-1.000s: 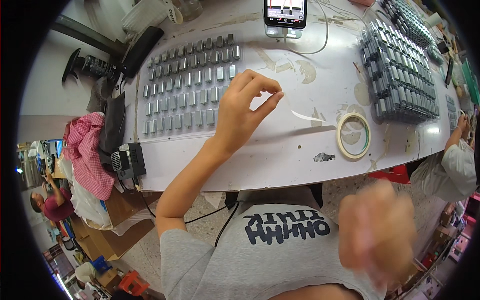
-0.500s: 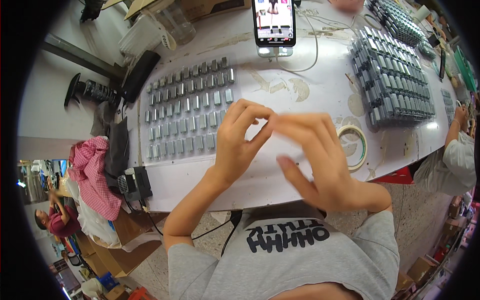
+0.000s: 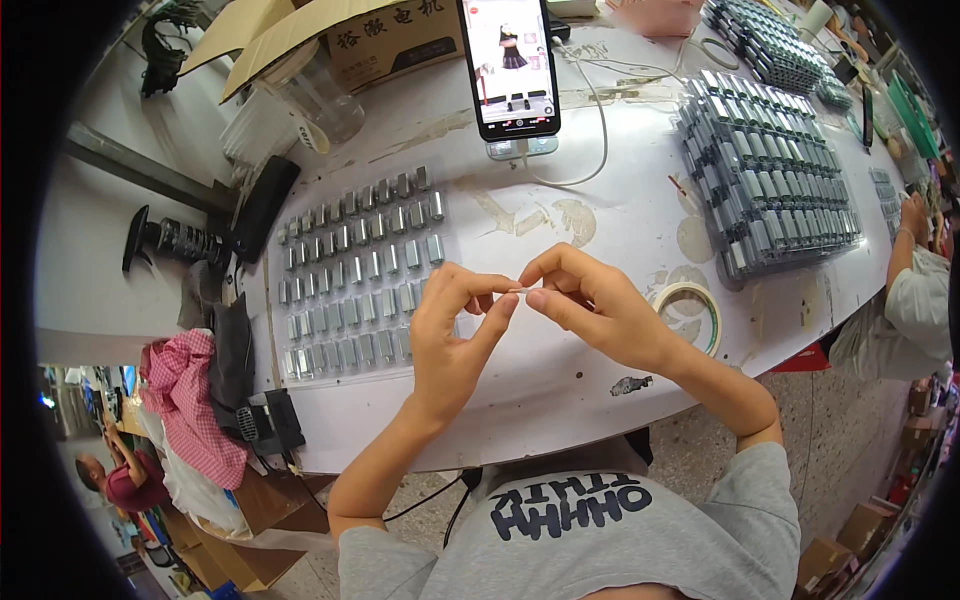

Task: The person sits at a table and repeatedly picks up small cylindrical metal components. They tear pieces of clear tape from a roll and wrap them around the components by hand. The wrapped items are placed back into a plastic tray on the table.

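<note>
My left hand and my right hand meet above the table, thumbs and forefingers pinched. Between their fingertips is a small, thin, pale piece, too small to name. To the left of my left hand lies a clear plastic tray with rows of shiny silver-grey rectangular metal parts. My left wrist is close to the tray's near right corner. A roll of tape lies flat beside my right hand.
At the right stands a tall stack of filled trays. A lit phone stands at the back, with a white cable beside it. A cardboard box is at the far left. Another person's arm shows at the right.
My right hand has come in and closed, its fingertips now meeting my left hand's at the small pale piece. The head view has shifted, so the table sits lower and further left.
</note>
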`<state>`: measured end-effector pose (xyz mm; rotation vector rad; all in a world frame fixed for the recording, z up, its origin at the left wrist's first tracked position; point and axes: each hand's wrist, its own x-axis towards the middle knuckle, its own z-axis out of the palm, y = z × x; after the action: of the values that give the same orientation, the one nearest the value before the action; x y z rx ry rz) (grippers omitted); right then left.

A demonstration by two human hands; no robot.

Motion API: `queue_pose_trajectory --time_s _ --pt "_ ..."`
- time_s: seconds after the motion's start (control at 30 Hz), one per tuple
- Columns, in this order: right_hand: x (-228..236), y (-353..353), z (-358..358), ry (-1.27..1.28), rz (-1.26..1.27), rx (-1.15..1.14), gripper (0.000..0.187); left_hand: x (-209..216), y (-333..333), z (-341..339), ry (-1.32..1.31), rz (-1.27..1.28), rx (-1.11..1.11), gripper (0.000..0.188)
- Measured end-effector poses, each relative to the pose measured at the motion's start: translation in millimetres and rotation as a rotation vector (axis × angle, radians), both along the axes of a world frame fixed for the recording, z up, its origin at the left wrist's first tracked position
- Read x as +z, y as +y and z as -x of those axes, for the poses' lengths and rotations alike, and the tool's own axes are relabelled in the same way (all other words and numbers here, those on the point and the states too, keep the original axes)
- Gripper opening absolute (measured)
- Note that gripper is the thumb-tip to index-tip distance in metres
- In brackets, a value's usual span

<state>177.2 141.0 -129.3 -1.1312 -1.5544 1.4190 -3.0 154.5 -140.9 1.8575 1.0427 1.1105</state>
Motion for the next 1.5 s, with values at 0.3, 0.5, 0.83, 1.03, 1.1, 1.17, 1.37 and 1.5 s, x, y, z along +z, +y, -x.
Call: queue_pose_trajectory --time_s 0.3,0.5,0.83,1.03,1.1,1.17,1.37,1.5 --pt "2.8 -1.4 3.2 -0.283 -0.277 -0.077 0.02 -5.6 1.2 -4.5 0.032 -0.076 0.039 0.013" --pt "-6.1 -1.1 3.7 -0.189 -0.276 -0.124 0.012 -6.4 1.8 -4.5 0.078 -0.177 0.031 0.018" --pt "-10.8 1.8 1.8 -0.075 -0.329 -0.054 0.012 -5.6 3.2 -4.4 0.122 -0.186 0.055 0.022" --pt "-6.3 -1.4 2.5 0.125 -0.056 -0.094 0.014 -4.0 27.2 0.6 0.228 -0.397 0.126 0.025" --pt "-2.8 -2.9 4.9 0.156 0.003 -0.106 0.014 12.9 35.7 -3.0 0.29 -0.326 0.088 0.028" --pt "-3.1 -3.5 4.9 0.167 0.039 -0.086 0.013 28.8 57.0 -8.3 0.349 -0.344 0.076 0.03" --pt "-6.7 -0.1 2.3 0.17 0.009 -0.104 0.015 26.9 127.6 -43.2 0.427 -0.442 0.112 0.028" --pt "-5.8 -0.8 2.3 0.175 -0.009 -0.095 0.024 17.4 148.9 -48.2 0.455 -0.429 0.049 0.031"
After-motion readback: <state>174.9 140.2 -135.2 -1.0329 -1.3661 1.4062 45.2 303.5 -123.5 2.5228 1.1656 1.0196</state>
